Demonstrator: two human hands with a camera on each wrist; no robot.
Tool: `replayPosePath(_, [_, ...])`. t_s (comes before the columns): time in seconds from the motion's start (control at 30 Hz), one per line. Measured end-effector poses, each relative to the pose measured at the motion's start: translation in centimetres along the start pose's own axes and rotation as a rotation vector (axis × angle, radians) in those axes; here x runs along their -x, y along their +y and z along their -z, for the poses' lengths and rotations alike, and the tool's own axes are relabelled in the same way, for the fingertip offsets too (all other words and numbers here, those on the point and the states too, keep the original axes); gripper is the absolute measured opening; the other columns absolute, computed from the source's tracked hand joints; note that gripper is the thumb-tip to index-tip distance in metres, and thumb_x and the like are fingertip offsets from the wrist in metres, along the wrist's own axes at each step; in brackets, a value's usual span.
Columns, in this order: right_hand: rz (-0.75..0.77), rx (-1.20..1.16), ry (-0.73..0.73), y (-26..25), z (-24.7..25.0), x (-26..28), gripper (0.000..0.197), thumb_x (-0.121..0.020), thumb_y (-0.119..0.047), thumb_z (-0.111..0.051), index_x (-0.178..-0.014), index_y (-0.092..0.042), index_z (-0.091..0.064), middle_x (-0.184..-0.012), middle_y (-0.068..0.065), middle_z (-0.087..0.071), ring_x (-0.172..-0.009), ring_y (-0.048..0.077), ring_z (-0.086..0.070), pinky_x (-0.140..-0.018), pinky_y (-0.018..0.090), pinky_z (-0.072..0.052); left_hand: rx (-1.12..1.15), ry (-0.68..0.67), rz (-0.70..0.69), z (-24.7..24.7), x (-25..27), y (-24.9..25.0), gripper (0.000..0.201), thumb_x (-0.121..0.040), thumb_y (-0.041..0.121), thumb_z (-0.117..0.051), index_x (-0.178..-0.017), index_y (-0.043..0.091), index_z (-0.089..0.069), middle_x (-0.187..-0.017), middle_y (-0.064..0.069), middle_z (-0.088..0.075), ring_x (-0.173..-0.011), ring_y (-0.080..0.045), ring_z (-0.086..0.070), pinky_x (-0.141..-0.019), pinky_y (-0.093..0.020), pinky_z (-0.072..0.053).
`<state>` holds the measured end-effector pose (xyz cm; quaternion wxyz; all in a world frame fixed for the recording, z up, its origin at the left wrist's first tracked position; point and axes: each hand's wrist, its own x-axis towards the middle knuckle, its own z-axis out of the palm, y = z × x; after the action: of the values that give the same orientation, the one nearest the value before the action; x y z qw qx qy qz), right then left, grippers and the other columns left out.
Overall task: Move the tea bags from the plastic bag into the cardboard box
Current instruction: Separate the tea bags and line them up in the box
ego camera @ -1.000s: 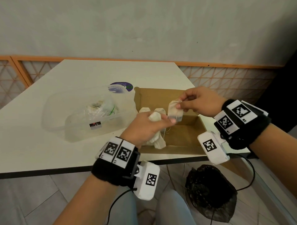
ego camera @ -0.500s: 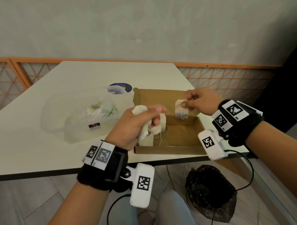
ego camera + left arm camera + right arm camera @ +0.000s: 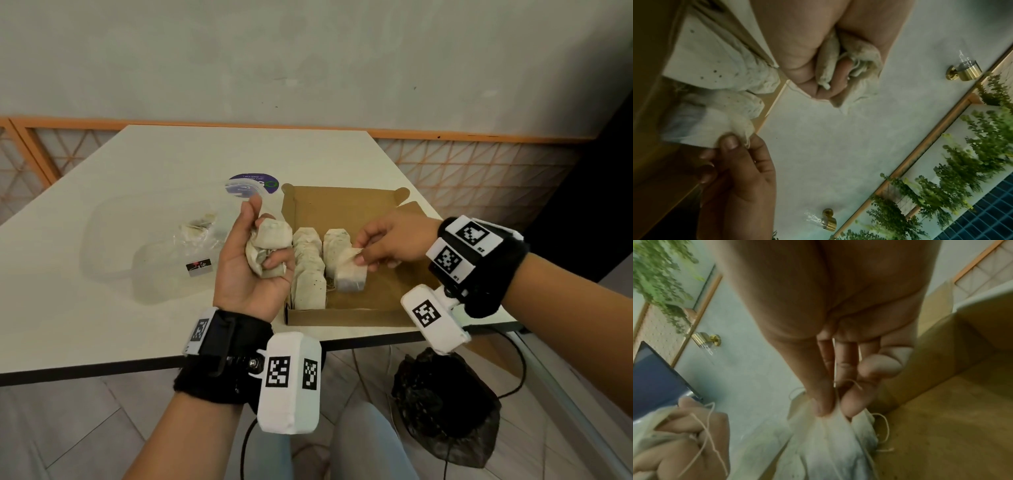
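An open brown cardboard box (image 3: 376,219) sits at the table's near right edge with several pale tea bags (image 3: 308,267) standing in a row along its left side. My left hand (image 3: 260,260), palm up just left of the box, grips a bunch of tea bags (image 3: 269,246) (image 3: 857,63). My right hand (image 3: 380,243) reaches over the box and pinches one tea bag (image 3: 349,274) (image 3: 830,431) by its top, low inside the box. A clear plastic bag (image 3: 202,233) with a few tea bags lies further left.
The plastic bag lies in a shallow clear plastic container (image 3: 113,250) on the white table (image 3: 171,161). A round purple sticker (image 3: 253,183) sits behind the box. A black bag (image 3: 445,411) rests on the floor under the table edge. Cables hang from both wrists.
My left hand has turned palm up and drawn left off the box with its bunch. My right hand has carried its single tea bag down into the box beside the row.
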<state>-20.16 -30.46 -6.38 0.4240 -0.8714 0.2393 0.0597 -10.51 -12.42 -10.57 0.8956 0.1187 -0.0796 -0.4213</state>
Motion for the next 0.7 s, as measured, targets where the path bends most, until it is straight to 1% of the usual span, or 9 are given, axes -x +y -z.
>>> replayPosePath(0.07, [-0.024, 0.030, -0.042, -0.2, -0.6, -0.4, 0.010, -0.081, -0.003, -0.068, -0.086, -0.009, -0.062, -0.048, -0.006, -0.062, -0.039, -0.001, -0.053, -0.040, 0.011, -0.038, 0.026, -0.011, 0.021, 0.4, -0.1, -0.3, 0.012, -0.072, 0.028, -0.067, -0.080, 0.021, -0.074, -0.063, 0.011, -0.056, -0.051, -0.001, -0.041, -0.034, -0.013, -0.031])
replayPosePath(0.1, [-0.035, 0.030, -0.042, -0.3, -0.8, -0.6, 0.011, -0.081, -0.002, -0.067, -0.087, -0.008, -0.061, -0.050, -0.005, -0.062, -0.038, -0.001, -0.053, -0.040, 0.011, -0.038, 0.030, -0.007, 0.027, 0.5, -0.2, -0.5, 0.012, -0.072, 0.027, -0.067, -0.080, 0.021, -0.074, -0.063, 0.010, -0.056, -0.049, -0.002, -0.041, -0.034, -0.013, -0.031])
replayPosePath(0.23, [-0.053, -0.021, 0.017, -0.5, -0.9, -1.6, 0.013, -0.081, 0.002, -0.066, -0.085, -0.009, -0.061, -0.064, 0.006, -0.064, -0.044, 0.003, -0.058, -0.042, 0.011, -0.043, 0.012, 0.060, 0.039, 0.9, -0.3, -1.0, 0.016, -0.081, 0.028, -0.058, -0.077, 0.021, -0.072, -0.065, 0.010, -0.053, -0.047, -0.001, -0.042, -0.035, -0.012, -0.028])
replayPosePath(0.33, [-0.099, -0.088, -0.001, -0.7, -0.9, -2.3, 0.015, -0.082, 0.005, -0.063, -0.086, -0.008, -0.059, -0.069, 0.010, -0.064, -0.050, 0.007, -0.063, -0.049, 0.015, -0.050, 0.012, 0.081, 0.051, 1.1, -0.4, -1.2, 0.016, -0.082, 0.028, -0.057, -0.079, 0.019, -0.070, -0.067, 0.010, -0.054, -0.048, -0.001, -0.043, -0.034, -0.012, -0.029])
replayPosePath(0.43, [-0.143, -0.110, 0.008, -0.9, -0.8, -2.6, 0.014, -0.083, 0.006, -0.061, -0.089, -0.006, -0.060, -0.073, 0.013, -0.065, -0.055, 0.011, -0.067, -0.056, 0.019, -0.055, 0.011, 0.084, 0.064, 1.1, -0.4, -1.2, 0.016, -0.083, 0.026, -0.056, -0.080, 0.018, -0.069, -0.068, 0.010, -0.056, -0.049, -0.001, -0.047, -0.036, -0.011, -0.029])
replayPosePath(0.53, [-0.137, -0.118, 0.035, -1.3, -0.6, -2.6, 0.016, -0.083, 0.005, -0.061, -0.098, -0.001, -0.060, -0.077, 0.014, -0.066, -0.064, 0.016, -0.067, -0.063, 0.022, -0.056, 0.009, 0.108, 0.079, 1.0, -0.5, -1.2, 0.016, -0.084, 0.024, -0.055, -0.081, 0.015, -0.068, -0.067, 0.007, -0.058, -0.053, -0.002, -0.051, -0.038, -0.010, -0.031])
replayPosePath(0.6, [-0.104, -0.109, 0.085, -1.5, -0.4, -2.3, 0.020, -0.083, 0.003, -0.062, -0.102, -0.001, -0.060, -0.078, 0.011, -0.067, -0.067, 0.016, -0.066, -0.064, 0.022, -0.056, 0.028, 0.137, 0.101, 0.8, -0.6, -1.1, 0.013, -0.084, 0.023, -0.056, -0.084, 0.014, -0.066, -0.070, 0.005, -0.060, -0.056, -0.002, -0.054, -0.040, -0.010, -0.035])
replayPosePath(0.63, [-0.070, -0.076, 0.134, -1.7, -0.2, -2.0, 0.020, -0.083, 0.001, -0.064, -0.102, -0.004, -0.060, -0.079, 0.008, -0.067, -0.068, 0.015, -0.066, -0.063, 0.022, -0.056, 0.039, 0.156, 0.110, 0.7, -0.6, -1.0, 0.011, -0.083, 0.021, -0.057, -0.084, 0.014, -0.065, -0.072, 0.004, -0.061, -0.058, -0.003, -0.055, -0.041, -0.011, -0.037])
replayPosePath(0.7, [0.023, -0.007, 0.269, -1.9, 0.1, -1.3, 0.019, -0.082, -0.008, -0.067, -0.099, -0.009, -0.061, -0.080, 0.004, -0.067, -0.072, 0.014, -0.066, -0.067, 0.023, -0.056, 0.054, 0.187, 0.123, 0.3, -0.7, -0.9, 0.010, -0.078, 0.017, -0.059, -0.085, 0.012, -0.064, -0.074, 0.002, -0.063, -0.058, -0.005, -0.057, -0.042, -0.012, -0.040])
